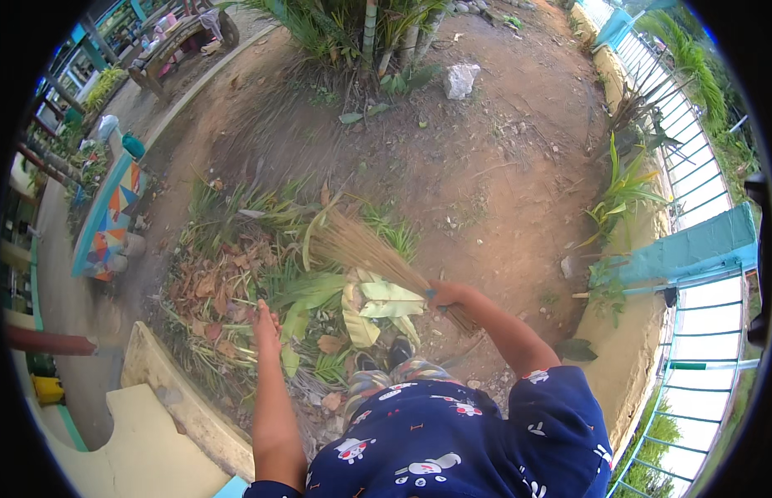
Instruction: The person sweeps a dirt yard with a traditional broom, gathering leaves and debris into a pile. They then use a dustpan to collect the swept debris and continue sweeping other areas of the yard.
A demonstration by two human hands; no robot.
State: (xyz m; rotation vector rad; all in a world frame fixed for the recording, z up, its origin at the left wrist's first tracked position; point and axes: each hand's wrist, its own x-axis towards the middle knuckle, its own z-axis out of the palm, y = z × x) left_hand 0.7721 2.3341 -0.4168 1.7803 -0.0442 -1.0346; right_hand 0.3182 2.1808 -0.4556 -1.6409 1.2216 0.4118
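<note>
My right hand [449, 295] is closed around the bound end of a stick broom [373, 246], whose bristles fan out up and to the left over a heap of plant waste. Over the heap's left part, my left hand [267, 327] is held out with its fingers extended; no tool shows in it. The heap mixes dry brown leaves [205, 286], green fronds and long grass. Broad pale green leaves [392, 300] lie between the broom and my shoes [399, 352].
Bare soil [485, 218] slopes around a clump of palms [368, 43] and a white rock [462, 81]. A low wall with a blue metal fence [703, 336] borders the right. At left stand a painted panel [112, 211] and a concrete wall [174, 386].
</note>
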